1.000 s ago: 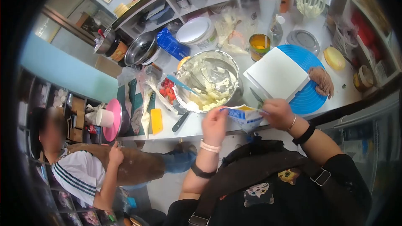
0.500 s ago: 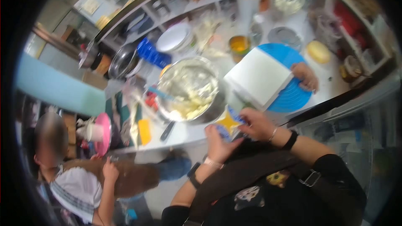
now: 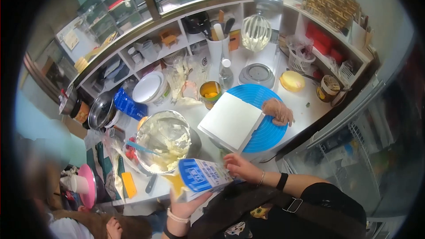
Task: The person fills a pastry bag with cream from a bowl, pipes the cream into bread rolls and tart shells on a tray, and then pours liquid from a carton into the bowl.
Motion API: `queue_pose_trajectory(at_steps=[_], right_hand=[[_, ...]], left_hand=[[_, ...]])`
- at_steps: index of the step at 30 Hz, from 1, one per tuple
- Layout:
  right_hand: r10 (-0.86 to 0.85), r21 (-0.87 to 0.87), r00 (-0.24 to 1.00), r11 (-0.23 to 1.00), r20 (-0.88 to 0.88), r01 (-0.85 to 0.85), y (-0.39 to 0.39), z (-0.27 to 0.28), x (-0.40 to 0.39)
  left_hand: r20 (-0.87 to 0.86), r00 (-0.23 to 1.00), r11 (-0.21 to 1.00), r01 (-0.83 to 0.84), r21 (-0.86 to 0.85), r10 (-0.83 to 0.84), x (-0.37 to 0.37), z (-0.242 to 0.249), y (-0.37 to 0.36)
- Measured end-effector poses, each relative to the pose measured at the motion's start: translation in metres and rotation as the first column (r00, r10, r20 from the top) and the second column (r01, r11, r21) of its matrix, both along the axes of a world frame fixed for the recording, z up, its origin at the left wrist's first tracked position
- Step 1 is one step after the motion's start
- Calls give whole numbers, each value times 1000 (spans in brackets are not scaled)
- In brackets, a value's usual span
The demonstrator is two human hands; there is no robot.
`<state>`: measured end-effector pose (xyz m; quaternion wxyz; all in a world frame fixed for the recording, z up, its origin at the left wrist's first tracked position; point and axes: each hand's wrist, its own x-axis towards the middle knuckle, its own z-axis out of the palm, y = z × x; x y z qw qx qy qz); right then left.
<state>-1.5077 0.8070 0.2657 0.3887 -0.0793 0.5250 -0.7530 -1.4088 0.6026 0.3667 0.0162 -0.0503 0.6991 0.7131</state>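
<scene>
My left hand (image 3: pixel 188 206) grips a blue and white carton (image 3: pixel 206 177) from below. The carton lies tilted, with its yellow top (image 3: pixel 176 183) facing left beside the near rim of a metal mixing bowl (image 3: pixel 195 144). Pale cream (image 3: pixel 170 144) coats the inside of that bowl, and a blue-handled spatula (image 3: pixel 141 147) rests in it. My right hand (image 3: pixel 242 168) is at the carton's other end, fingers apart and fingertips close to its upper edge.
A white box (image 3: pixel 230 121) and a brownish crumpled glove (image 3: pixel 278 111) lie on a round blue mat (image 3: pixel 265 139). Behind stand an open can (image 3: pixel 210 93), a clear bottle (image 3: pixel 226 75) and a mixer whisk (image 3: pixel 256 33). At lower left is another person's hand (image 3: pixel 114 228).
The carton has turned from showing its yellow top upward to lying tilted with its printed side up. My right hand has moved from the top to the other end. The view has shifted.
</scene>
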Motion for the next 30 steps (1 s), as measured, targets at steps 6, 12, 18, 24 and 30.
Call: queue_pose_trajectory(at_steps=[6,12,18,24,30], right_hand=[[435,-637,802,766,409,-90,-6,-17,-8],[350,-732,875,681,335,7,4,-3,-39],[-345,-379,936,877,-70,295,22,64,-94],[-258,-10,725,945,-638,327,-7,142,-113],[211,340,382,887,-900,312,-74,209,-121]], left_hand=[[-148,974,954,127,-270,-172,-11,30,-9],[-283,914,957,-272,103,290,-3,23,-37],[-75,905,908,-418,34,419,51,-30,-113],[32,875,873,-485,49,484,84,-69,-141],[-39,898,899,-438,-4,438,70,-45,-168]])
